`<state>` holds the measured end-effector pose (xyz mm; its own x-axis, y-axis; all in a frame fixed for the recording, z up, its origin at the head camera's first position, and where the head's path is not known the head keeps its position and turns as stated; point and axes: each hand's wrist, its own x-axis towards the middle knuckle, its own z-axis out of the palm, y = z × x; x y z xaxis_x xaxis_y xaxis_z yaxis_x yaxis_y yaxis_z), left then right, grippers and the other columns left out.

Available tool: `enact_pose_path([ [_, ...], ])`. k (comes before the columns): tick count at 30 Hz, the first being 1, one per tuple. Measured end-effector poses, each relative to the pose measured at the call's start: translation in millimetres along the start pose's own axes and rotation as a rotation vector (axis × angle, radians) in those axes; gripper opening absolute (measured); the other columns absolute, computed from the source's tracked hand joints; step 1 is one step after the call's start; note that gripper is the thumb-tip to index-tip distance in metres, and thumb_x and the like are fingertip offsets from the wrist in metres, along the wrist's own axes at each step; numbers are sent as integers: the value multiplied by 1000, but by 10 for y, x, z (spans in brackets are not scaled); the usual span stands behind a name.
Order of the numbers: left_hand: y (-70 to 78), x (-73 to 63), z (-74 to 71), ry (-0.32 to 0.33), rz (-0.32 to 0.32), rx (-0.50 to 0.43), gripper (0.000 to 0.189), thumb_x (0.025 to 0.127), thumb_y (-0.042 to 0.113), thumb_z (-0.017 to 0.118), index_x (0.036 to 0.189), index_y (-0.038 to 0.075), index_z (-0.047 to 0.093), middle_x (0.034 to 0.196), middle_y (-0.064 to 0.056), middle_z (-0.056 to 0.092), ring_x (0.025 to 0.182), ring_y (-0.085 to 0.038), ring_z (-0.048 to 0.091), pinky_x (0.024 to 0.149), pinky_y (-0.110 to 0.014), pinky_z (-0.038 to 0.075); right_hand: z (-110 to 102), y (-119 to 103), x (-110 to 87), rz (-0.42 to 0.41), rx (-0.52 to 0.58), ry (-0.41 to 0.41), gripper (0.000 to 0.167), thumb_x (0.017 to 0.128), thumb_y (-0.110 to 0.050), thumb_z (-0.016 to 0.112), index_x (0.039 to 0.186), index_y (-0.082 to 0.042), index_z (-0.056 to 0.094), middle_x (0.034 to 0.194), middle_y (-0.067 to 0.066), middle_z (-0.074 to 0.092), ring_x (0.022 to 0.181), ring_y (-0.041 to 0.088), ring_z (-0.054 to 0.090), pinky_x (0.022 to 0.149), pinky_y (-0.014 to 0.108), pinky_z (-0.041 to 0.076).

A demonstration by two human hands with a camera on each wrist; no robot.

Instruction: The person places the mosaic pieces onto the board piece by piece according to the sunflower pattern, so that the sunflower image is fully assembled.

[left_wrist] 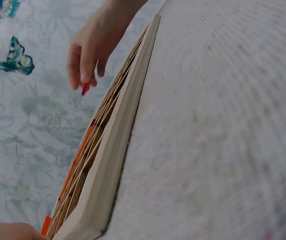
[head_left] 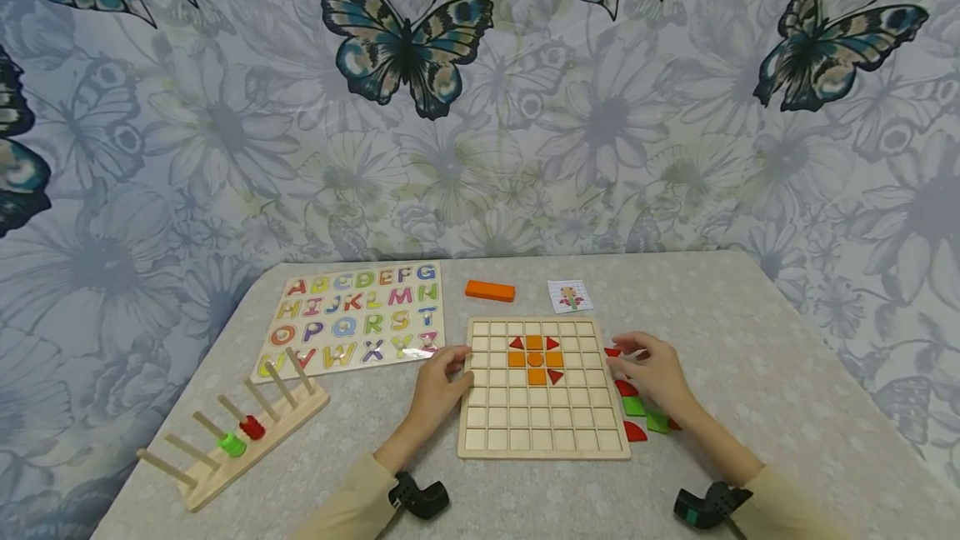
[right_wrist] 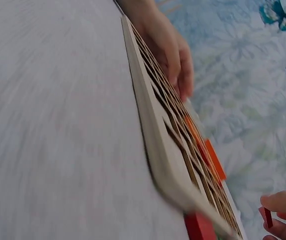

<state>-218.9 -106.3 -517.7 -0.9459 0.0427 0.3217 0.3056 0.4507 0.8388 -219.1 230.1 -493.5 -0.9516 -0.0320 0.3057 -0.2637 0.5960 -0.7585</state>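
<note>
My right hand (head_left: pixel 651 369) pinches a small red piece (right_wrist: pixel 266 216) between thumb and fingers, just off the right edge of a wooden grid board (head_left: pixel 502 436). At the board's left edge my left hand (head_left: pixel 441 382) rests, its thumb and fingertips touching the frame. Set in the grid are several orange squares (head_left: pixel 533 342) around an orange round piece (head_left: pixel 535 359), with red triangles (head_left: pixel 554 376) at three of the corners. Beneath and beside my right forearm lie loose red quarter-round pieces (head_left: pixel 634 432) and green pieces (head_left: pixel 633 406), some partly hidden.
An alphabet board (head_left: pixel 318 332) lies at the back left. In front of it stands a wooden peg rack (head_left: pixel 255 444) with green beads (head_left: pixel 231 444) and red beads (head_left: pixel 252 427). Behind the grid are an orange block (head_left: pixel 490 291) and a picture card (head_left: pixel 570 297).
</note>
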Motion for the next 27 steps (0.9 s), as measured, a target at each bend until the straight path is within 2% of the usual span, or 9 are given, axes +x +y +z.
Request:
enact_pose_path([
  [3,4,-8,1,-1,-3,-4,35,77,-2,67,112,-1,65,107,-13,66,94,-24,63,85,-29,55,194,-136,43,-32,39,-29,32,78,-14,76,106,-1,68,98,11,69,86,17,57,73,19,49],
  [8,10,-19,11,-2,8,-21,35,77,-2,67,112,-2,65,107,-14,66,95,-24,63,85,-27,55,515,-328,66,-75,107,-104,30,76,-12,78,104,-4,69,97,8,71,84,18,59,71,21,48],
  [14,20,-8,21,-2,18,-34,34,76,-4,67,111,-3,65,106,-15,66,95,-26,63,86,-32,55,814,-514,51,-85,167,-218,28,77,-12,77,103,-8,69,100,4,69,94,19,64,80,21,53],
  [20,16,3,9,-1,8,-11,34,76,-4,67,111,-3,65,107,-15,67,95,-25,63,85,-31,55,953,-617,55,-147,115,-244,27,76,-11,78,101,-6,69,99,4,69,91,17,61,77,22,52],
  [27,29,16,-20,1,11,-3,34,76,-4,67,111,-3,65,106,-15,66,95,-25,63,85,-32,55,1005,-634,73,-185,88,-252,26,75,-11,78,99,-6,70,97,4,70,89,17,61,77,23,51],
])
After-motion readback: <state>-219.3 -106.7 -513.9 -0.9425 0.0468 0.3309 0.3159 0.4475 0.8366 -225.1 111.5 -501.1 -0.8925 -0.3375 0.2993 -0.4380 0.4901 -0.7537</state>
